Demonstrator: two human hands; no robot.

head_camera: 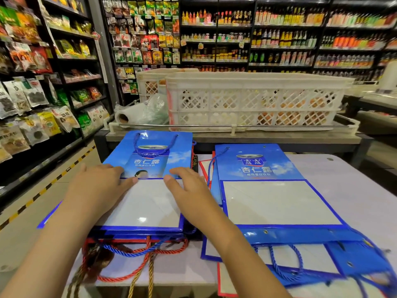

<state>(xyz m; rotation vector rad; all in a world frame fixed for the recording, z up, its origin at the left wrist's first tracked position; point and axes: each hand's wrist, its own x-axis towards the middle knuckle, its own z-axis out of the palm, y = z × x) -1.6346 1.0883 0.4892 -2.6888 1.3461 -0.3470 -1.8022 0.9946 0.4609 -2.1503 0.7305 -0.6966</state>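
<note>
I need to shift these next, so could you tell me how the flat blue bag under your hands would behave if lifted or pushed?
The blue bag lies folded flat, so it is probably light and would flex if lifted by one edge. Its glossy face shows glare, so it may slide easily off the stack below. Its loose rope handle may snag.

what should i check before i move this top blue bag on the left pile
1. Hands placed: ok, left hand and right hand lie flat on the top blue bag.
2. Bag folded flat: ok.
3. Handle cord clear: ok, it lies on the bag's face.
4. Loose cords at the near edge: not ok, tangled, hanging over the table.
5. Right pile squared: not ok, bags fanned askew.
6. Number of bags beneath: cannot tell.
</note>
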